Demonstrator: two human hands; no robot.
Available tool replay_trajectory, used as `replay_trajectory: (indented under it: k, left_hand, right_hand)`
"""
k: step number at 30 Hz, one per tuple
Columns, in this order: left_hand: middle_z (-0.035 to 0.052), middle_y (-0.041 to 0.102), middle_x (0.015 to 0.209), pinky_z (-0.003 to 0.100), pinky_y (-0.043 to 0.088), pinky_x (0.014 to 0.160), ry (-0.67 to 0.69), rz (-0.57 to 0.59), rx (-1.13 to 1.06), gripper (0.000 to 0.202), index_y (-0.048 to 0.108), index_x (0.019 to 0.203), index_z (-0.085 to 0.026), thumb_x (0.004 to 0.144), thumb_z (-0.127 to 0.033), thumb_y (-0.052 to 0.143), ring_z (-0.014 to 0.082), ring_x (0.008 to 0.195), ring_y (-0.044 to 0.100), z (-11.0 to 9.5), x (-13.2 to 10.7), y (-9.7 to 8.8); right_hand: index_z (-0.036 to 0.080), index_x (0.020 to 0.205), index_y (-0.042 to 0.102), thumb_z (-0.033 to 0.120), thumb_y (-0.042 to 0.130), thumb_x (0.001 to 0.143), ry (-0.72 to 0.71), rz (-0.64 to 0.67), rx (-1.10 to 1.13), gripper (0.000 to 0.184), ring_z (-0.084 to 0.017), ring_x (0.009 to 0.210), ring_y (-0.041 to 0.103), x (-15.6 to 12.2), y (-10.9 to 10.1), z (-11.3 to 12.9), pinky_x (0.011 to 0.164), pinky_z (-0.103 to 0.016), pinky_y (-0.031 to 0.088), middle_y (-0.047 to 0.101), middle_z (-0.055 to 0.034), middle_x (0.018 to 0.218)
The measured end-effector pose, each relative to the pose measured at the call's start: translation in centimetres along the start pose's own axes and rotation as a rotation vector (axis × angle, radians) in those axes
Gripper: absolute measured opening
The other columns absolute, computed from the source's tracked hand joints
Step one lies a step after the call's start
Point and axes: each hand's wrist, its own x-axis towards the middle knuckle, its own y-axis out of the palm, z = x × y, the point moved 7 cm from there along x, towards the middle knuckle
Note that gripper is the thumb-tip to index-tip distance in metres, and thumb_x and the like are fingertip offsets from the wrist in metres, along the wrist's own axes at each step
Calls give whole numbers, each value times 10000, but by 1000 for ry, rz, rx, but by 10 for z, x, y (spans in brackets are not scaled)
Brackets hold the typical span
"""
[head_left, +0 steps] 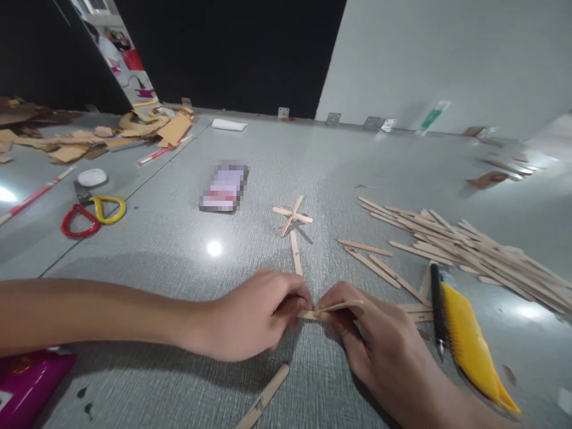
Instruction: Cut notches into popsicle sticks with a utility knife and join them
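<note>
My left hand (257,316) and my right hand (379,342) meet low over the grey table (179,250), fingers pinched on both ends of thin wooden craft sticks (333,308) held between them. Just beyond the fingertips another stick (295,252) lies pointing away. Further back lies a small cross of glued sticks (292,215). One loose stick (263,398) lies near the table's front edge, below my hands.
A pile of several sticks (465,247) spreads at the right. A black pen (437,310) and a yellow tool (471,345) lie beside my right hand. Red and yellow scissors (92,213), a phone (224,187), cardboard scraps (147,126) and a pink packet (27,381) are at the left.
</note>
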Motion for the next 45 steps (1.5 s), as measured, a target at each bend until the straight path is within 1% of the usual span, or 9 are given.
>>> replay_trajectory:
  k: [3,11,18,21,23,28,34,39,45]
  left_hand:
    - [-97,483,628,223,392,560,128,-36,73,42,470,1131,-232,1091,-242,459,104,537,469,-13,-4,-1]
    - [11,668,929,278,436,663,274,-13,281,122,449,1161,-242,1134,-293,341,161,762,634,-13,-2,10]
    - [-63,452,716,264,343,580,297,-33,315,130,417,1014,-236,1112,-283,344,116,578,376,-15,0,2]
    - [-65,440,729,259,337,589,329,-56,309,125,427,1007,-231,1104,-266,357,108,588,392,-14,1,1]
    - [-66,439,737,257,333,592,370,-53,293,115,440,1021,-227,1102,-261,366,104,592,399,-13,0,2]
    - [-47,513,784,267,391,648,358,-48,251,130,491,1051,-219,1111,-293,402,119,655,482,-9,1,2]
    - [-77,414,702,247,331,596,285,-43,210,164,477,978,-217,1094,-330,450,110,609,376,-6,5,-1]
    - [-58,488,737,235,345,606,177,17,134,99,519,969,-197,1010,-275,563,112,646,409,-3,11,-4]
    - [-28,549,763,242,376,677,275,92,215,105,610,927,-171,973,-147,518,120,696,463,-12,10,-8]
  right_hand:
    - [228,942,585,12,476,1001,-9,-8,33,249,-125,650,557,3,-5,5,623,-248,468,614,26,800]
    - [208,815,621,91,518,1053,-19,5,-83,284,-134,571,572,2,-12,20,556,-271,439,613,20,685]
    - [247,920,654,211,624,1049,70,-88,-212,136,-139,526,567,11,-50,21,523,-293,418,655,39,692]
    - [283,1062,668,265,697,1011,106,-159,-135,61,-171,734,670,19,-61,29,653,-305,505,726,22,881]
    - [299,1121,674,253,709,998,83,-138,5,137,-186,914,697,26,-53,38,782,-319,539,747,11,1028]
    - [246,994,656,174,610,1020,88,-267,398,90,-147,823,670,33,-30,34,754,-284,557,692,13,898]
    - [244,1114,560,190,480,1081,76,-329,346,101,-141,742,648,33,-22,18,661,-259,560,640,7,893]
    - [230,965,581,151,431,1097,-38,-215,184,215,-133,649,608,27,-16,13,616,-249,505,646,17,768]
    - [188,941,657,240,483,1136,-243,79,-12,267,-148,607,581,16,-10,22,565,-295,428,671,-9,759]
